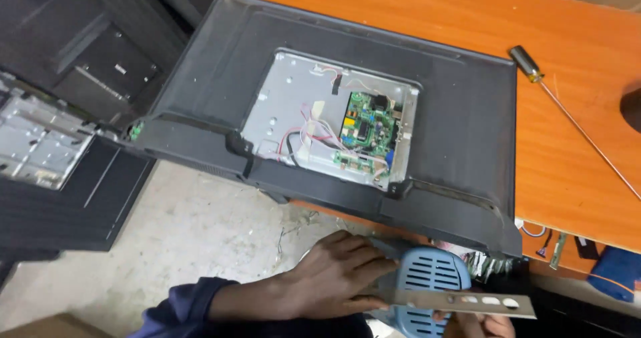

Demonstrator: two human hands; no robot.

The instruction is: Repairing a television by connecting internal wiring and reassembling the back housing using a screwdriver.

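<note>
Big flat TV (461, 131) face down on the orange bench (574, 144), back open.

Green board (364, 127) & wires show in the hole. Blue stool (427, 281) sits low by me. My left hand (334, 278) has fingers pinching the grey metal strip w/ holes (461, 302); right hand (484, 324) grips it from under, can't tell how. I think I should hold it flat, both ends. Screwdriver (527, 64) lies far off.

Soft, even indoor light, mild sheen on the orange table (574, 157), dim left edge, slight blur
</note>
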